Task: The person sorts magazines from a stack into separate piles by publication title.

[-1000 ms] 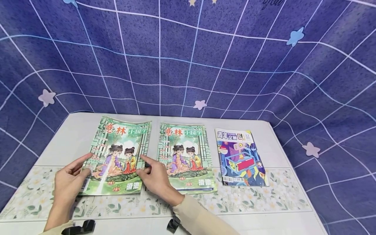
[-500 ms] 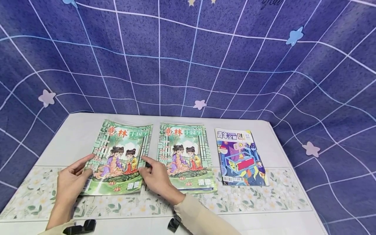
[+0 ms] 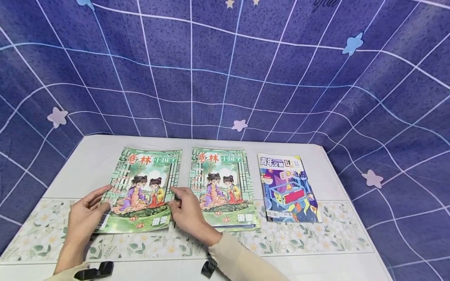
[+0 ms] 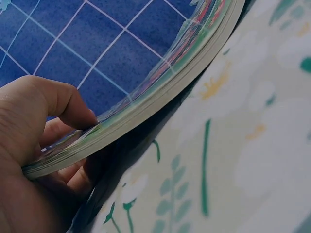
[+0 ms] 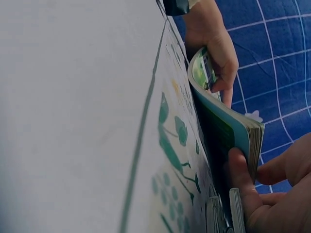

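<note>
The glossy green paper magazine with two cartoon figures (image 3: 142, 193) sits lower left in the frame, bowed over the white floral worktop (image 3: 161, 269); the left hand (image 3: 83, 218) and right hand (image 3: 190, 214) pinch its opposite sides in their fingers, presumably so the floppy pages hold together.

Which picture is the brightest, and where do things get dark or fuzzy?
Head view: brightest, with the held magazine looking clear; left wrist view: dimmer, the printed flowers fuzzy and a dark patch under the held magazine; right wrist view: dim too, the held magazine's underside shaded, the white table looking grey.
</note>
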A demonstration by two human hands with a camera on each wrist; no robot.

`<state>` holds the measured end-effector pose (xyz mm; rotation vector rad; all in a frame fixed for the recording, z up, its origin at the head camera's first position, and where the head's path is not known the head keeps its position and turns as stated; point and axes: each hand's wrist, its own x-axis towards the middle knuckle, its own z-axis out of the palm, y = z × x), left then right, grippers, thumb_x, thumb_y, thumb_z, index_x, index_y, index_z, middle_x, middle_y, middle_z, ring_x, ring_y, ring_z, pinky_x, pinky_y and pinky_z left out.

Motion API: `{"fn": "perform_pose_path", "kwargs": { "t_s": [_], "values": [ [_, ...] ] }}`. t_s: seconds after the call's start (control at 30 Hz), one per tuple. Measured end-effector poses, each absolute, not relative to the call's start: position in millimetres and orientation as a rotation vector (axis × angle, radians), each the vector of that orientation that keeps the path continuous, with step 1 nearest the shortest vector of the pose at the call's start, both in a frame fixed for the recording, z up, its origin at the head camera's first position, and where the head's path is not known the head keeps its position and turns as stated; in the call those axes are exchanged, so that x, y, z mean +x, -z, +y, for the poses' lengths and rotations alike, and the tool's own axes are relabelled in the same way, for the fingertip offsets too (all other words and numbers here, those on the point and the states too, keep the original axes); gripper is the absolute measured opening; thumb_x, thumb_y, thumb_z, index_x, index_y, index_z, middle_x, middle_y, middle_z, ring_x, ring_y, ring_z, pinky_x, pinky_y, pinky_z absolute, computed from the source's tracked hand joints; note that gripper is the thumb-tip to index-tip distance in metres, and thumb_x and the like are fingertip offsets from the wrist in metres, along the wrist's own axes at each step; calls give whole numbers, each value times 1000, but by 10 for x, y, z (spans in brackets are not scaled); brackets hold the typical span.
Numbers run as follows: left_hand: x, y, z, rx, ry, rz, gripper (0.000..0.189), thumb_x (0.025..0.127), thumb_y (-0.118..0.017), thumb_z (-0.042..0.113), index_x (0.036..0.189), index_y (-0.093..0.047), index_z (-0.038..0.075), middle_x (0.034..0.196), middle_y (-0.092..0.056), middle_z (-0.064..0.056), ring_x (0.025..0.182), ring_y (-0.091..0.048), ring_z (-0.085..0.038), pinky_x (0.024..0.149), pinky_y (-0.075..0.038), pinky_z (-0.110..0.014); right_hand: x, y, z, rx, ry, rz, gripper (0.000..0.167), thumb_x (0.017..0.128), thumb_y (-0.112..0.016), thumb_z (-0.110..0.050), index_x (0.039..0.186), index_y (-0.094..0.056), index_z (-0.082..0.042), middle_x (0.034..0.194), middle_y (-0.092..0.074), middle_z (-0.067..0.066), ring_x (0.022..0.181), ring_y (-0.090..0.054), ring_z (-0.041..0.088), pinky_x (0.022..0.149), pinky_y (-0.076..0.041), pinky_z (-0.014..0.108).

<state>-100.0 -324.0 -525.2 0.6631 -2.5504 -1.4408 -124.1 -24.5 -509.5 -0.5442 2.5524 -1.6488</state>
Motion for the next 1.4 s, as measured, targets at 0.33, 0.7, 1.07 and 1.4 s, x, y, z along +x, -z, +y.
{"fn": "perform_pose_path", "kwargs": {
  "t_s": [0.33,0.7,1.07,1.4],
  "values": [
    [-968,5260,-3262,543,1306,-2526,57,99,-76,7,155,-64,5,90,-66,29,78,-60,14,67,-44,-9,-1169,5037,-257,-503,1630,2472,56,105,-70,-7,158,-56,5,147,-57,16,78,-51,-7,79,-51,17],
    [-952,5205,-3220,544,1194,-2604,55,104,-76,20,156,-64,9,142,-68,-25,90,-47,17,72,-42,-10,-1092,4925,-251,-502,1459,2470,67,106,-74,-22,166,-50,-3,159,-51,11,97,-58,6,83,-50,20],
    [-936,5227,-3205,537,1236,-2520,52,102,-81,20,150,-69,6,117,-65,15,93,-52,14,76,-41,-4,-1059,4888,-229,-518,1439,2503,66,106,-72,-26,166,-51,-5,167,-51,13,115,-67,15,120,-49,37],
    [-957,5240,-3224,645,1339,-2514,58,103,-80,26,154,-64,5,113,-60,24,100,-51,4,74,-42,-6,-1071,4886,-209,-516,1462,2436,75,104,-74,-26,168,-44,1,164,-53,15,67,-48,0,93,-49,22]
  ]
}}
